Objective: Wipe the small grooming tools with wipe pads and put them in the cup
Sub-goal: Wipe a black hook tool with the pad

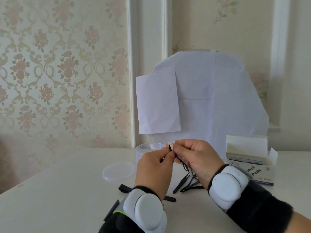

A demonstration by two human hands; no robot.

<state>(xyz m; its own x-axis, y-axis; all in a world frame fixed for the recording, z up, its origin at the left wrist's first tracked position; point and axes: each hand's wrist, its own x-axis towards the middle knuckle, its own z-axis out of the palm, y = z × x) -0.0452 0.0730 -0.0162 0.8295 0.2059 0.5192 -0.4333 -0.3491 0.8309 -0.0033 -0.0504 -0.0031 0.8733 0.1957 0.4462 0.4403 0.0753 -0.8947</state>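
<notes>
Lower centre: left hand (155, 163) pinches a thin black grooming tool (180, 161); right hand (193, 158) pinches a white wipe pad (170, 143) on it; several black tools (183, 182) lie unwiped on the surface; clear plastic cup (143, 151) looks empty.

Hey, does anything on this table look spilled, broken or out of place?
Nothing spilled or broken. The cup's lid lies off beside the cup, and black grooming tools sit loosely scattered, as expected mid-task.
</notes>
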